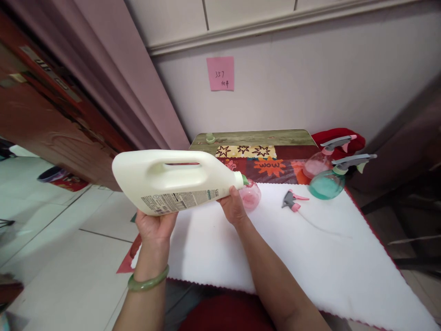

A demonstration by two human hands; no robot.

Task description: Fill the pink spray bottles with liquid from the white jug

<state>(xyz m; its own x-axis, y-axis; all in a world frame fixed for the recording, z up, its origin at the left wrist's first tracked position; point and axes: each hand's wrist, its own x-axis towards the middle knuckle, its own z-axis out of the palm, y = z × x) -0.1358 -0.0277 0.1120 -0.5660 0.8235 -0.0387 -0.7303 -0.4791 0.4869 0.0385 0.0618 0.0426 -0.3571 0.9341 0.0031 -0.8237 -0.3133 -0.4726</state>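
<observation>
A large cream-coloured detergent jug (179, 177) lies tilted on its side in the air, its green spout pointing right. My left hand (156, 224) grips its base from below. Near the neck, my right hand (234, 206) has its fingers around the jug's underside. The spout is at the mouth of a round pink spray bottle body (251, 195) that stands open on the white cloth; whether liquid is flowing I cannot make out. To the right, a grey and pink spray head (292, 201) with a thin tube lies on the cloth.
A white cloth (310, 257) covers the table. Pink (316, 166) and teal (327, 185) spray bottles with heads on stand at the back right. A green cap (210, 138) sits at the table's back left. A pink note (220, 74) is on the wall behind.
</observation>
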